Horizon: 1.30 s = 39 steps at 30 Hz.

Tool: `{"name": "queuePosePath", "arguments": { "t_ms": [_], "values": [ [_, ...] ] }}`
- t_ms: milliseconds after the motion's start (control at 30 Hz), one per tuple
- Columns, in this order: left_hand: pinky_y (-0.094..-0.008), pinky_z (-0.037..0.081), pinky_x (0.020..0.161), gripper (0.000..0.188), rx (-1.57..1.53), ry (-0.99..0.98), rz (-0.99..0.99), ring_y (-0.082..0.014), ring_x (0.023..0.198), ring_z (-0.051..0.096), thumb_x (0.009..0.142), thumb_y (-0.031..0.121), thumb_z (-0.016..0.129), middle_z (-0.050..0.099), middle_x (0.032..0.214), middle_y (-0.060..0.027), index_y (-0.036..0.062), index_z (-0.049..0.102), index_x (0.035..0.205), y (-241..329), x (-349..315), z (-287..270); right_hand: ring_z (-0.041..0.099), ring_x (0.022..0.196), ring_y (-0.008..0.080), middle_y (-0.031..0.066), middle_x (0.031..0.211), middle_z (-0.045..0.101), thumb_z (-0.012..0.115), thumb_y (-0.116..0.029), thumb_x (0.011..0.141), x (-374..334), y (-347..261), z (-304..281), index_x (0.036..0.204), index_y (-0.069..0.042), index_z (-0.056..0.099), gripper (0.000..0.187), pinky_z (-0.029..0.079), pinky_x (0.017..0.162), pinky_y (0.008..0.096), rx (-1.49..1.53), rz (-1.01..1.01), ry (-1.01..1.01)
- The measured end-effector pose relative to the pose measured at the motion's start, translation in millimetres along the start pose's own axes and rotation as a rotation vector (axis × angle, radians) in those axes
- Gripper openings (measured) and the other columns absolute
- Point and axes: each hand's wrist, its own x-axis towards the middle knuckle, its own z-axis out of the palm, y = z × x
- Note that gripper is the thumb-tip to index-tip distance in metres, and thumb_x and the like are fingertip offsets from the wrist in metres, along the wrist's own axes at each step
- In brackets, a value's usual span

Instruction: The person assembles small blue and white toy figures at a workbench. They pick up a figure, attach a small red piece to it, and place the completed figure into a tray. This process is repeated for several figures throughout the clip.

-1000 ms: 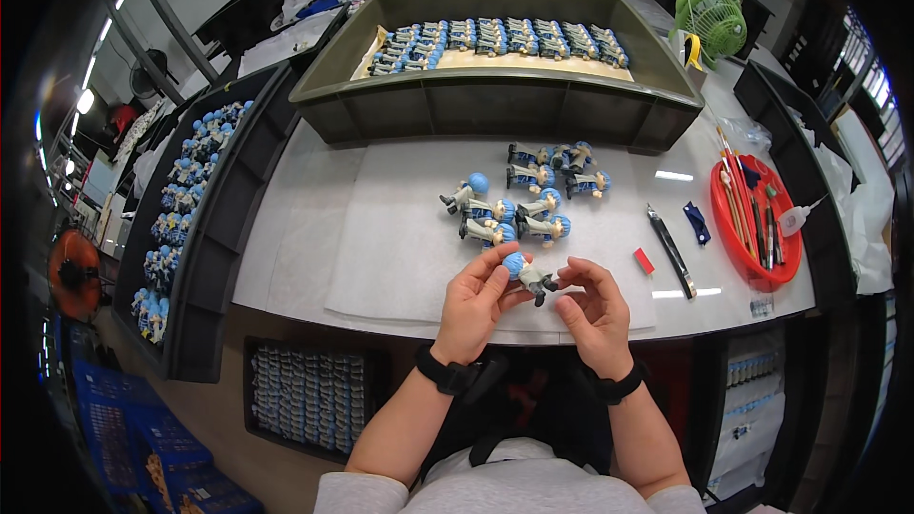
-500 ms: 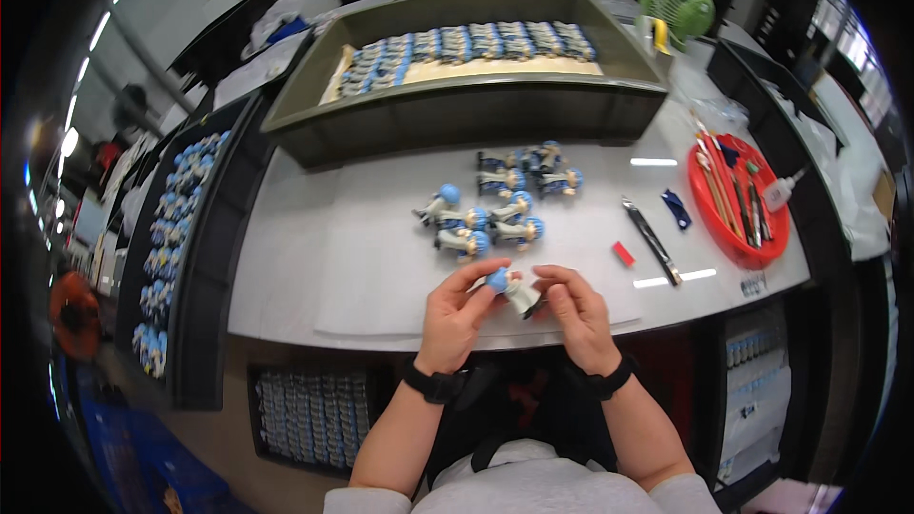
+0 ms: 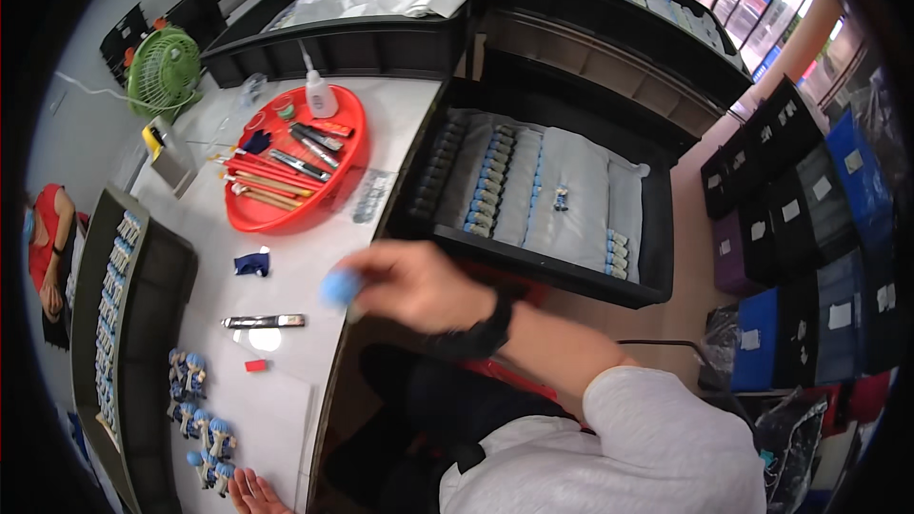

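Since the earlier frames my view has swung hard to the right: the worktop (image 3: pixel 286 266) that lay square ahead now runs down the left of the picture, and my two hands, which met over one figurine at the near edge, have parted.

My right hand (image 3: pixel 414 286) is now out past the worktop's right edge, blurred by motion. Its fingers are closed narrowly around a blue-headed figurine (image 3: pixel 340 287); only the round blue head shows clearly beyond the fingertips. A dark band sits on that wrist.

My left hand (image 3: pixel 252 493) shows only at the bottom of the picture, at the near edge of the worktop. A few fingertips are visible, extended and resting on the surface just beside the cluster of blue-headed figurines (image 3: pixel 202 419). I cannot tell how far this hand is open, and I see nothing held in it.

Toward the far right corner of the worktop sits a red round tray (image 3: pixel 249 217) carrying brushes and tools. Between the tray and the cluster lie a dark blue scrap (image 3: pixel 252 264), a metal bar-shaped tool (image 3: pixel 265 321) and a small red block (image 3: pixel 255 365).
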Motion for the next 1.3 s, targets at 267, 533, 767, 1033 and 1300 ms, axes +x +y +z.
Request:
{"name": "queuePosePath", "arguments": {
  "t_ms": [267,533,767,1033,1300],
  "values": [
    [-0.039,0.039,0.092,0.036,0.122,0.11,-0.004,-0.033,0.111,0.044,0.088,0.008,0.047,0.045,0.125,-0.0211,-0.0046,0.042,0.121,3,4,6,0.055,0.074,0.0192,0.0089,0.081,0.057,0.06,-0.002,0.072,-153,33,-330,0.109,-0.008,0.057,0.037,0.046,0.069,0.0303,-0.982,0.272,0.795],
    [-0.0379,0.041,0.089,0.037,0.191,0.135,-0.045,-0.0298,0.106,0.048,0.088,0.009,0.051,0.048,0.121,-0.02,-0.0062,0.043,0.12,5,7,3,0.057,0.095,0.0356,0.02,0.095,0.061,0.055,0.002,0.069,-248,77,-416,0.093,-0.006,0.061,0.026,0.046,0.08,0.039,-1.336,0.936,0.766],
    [-0.0403,0.039,0.092,0.037,0.139,0.083,-0.11,-0.0301,0.104,0.049,0.088,0.01,0.052,0.049,0.118,-0.0192,-0.0045,0.043,0.121,11,6,25,0.057,0.096,0.0344,0.0187,0.098,0.061,0.057,0.003,0.065,-255,101,-440,0.094,-0.007,0.063,0.031,0.045,0.083,0.0397,-1.379,1.032,0.473],
    [-0.0271,0.048,0.074,0.018,0.482,0.155,-0.055,-0.0155,0.081,0.059,0.082,0.002,0.056,0.062,0.094,-0.0097,-0.003,0.059,0.099,40,16,48,0.051,0.109,0.0314,0.0199,0.113,0.055,0.053,-0.004,0.069,-320,131,-521,0.114,0.002,0.051,0.046,0.039,0.095,0.038,-1.315,0.824,0.258],
    [-0.022,0.046,0.071,0.019,0.794,0.083,0.088,-0.0099,0.08,0.059,0.081,0.003,0.057,0.064,0.09,-0.0065,-0.0034,0.061,0.1,108,80,1,0.054,0.093,0.018,0.0101,0.114,0.052,0.048,-0.004,0.083,-158,72,-424,0.129,-0.009,0.042,0.047,0.045,0.075,0.0277,-0.838,0.523,0.729]
  ]
}}
